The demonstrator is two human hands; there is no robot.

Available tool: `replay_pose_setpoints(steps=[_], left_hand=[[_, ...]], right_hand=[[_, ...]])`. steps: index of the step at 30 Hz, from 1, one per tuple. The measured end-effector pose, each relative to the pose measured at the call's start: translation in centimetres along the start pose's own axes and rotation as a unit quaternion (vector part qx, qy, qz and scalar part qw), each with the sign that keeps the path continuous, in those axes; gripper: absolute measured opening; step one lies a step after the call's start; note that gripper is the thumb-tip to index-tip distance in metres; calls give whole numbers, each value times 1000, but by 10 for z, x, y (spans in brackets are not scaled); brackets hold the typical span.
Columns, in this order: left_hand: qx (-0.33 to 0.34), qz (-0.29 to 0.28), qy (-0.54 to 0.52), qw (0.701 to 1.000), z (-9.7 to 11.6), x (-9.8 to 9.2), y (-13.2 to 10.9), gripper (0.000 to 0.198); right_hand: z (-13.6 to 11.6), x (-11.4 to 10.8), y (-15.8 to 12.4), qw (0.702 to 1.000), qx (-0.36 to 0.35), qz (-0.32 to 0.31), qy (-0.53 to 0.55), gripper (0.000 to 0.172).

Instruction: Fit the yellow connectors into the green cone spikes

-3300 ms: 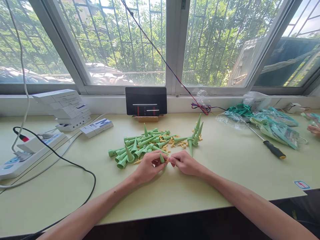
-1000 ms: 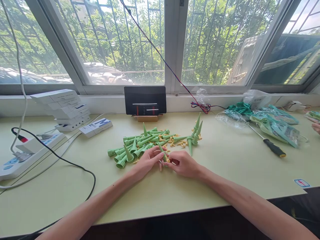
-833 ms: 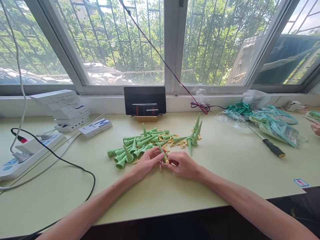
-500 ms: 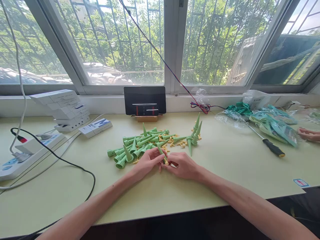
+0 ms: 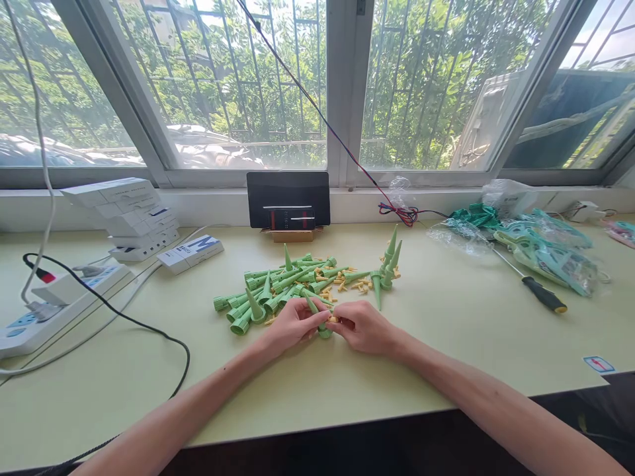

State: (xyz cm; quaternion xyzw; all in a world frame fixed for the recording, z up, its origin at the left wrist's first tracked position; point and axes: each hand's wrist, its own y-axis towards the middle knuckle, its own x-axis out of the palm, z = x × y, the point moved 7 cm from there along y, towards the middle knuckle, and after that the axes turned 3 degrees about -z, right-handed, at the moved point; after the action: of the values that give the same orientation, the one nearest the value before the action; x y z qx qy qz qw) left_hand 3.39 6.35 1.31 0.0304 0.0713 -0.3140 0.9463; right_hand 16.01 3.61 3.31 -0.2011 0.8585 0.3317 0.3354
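Observation:
My left hand (image 5: 294, 320) is closed around a green plastic plant-watering spike (image 5: 325, 331), its pointed end tilted up and away. My right hand (image 5: 366, 326) pinches a small yellow plastic peg (image 5: 332, 319) against the side of that spike. How deep the peg sits in it is hidden by my fingertips. Just beyond my hands lies a pile of green spikes (image 5: 288, 283), mostly on their sides, a few standing point up. Small yellow pegs (image 5: 362, 284) are scattered along its right side. Farther right, several spikes (image 5: 387, 272) stand clustered with yellow pegs on them.
Behind the pile, a phone (image 5: 292, 219) leans against a black tablet (image 5: 258, 192). White boxes (image 5: 133, 215) and a power strip (image 5: 64, 304) with cables are on the left. A screwdriver (image 5: 543, 294) and bagged green parts (image 5: 550, 254) lie on the right.
The held spike has turned, so its wide green end now shows below my fingers. The yellow peg is now at its side between my hands. Another person's hand has left the right edge.

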Motion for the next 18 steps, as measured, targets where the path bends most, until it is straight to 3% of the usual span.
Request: replay_pose_setpoints(steps=[10,18], left_hand=[[30,-19,36,999,11,2,-2,38],[38,-22,52,998,5,-1,-3,33]], right_hand=[[-3,2,0,1000,0,-17,15,41],[-4,1,0,1000,-1,-12,9,40]])
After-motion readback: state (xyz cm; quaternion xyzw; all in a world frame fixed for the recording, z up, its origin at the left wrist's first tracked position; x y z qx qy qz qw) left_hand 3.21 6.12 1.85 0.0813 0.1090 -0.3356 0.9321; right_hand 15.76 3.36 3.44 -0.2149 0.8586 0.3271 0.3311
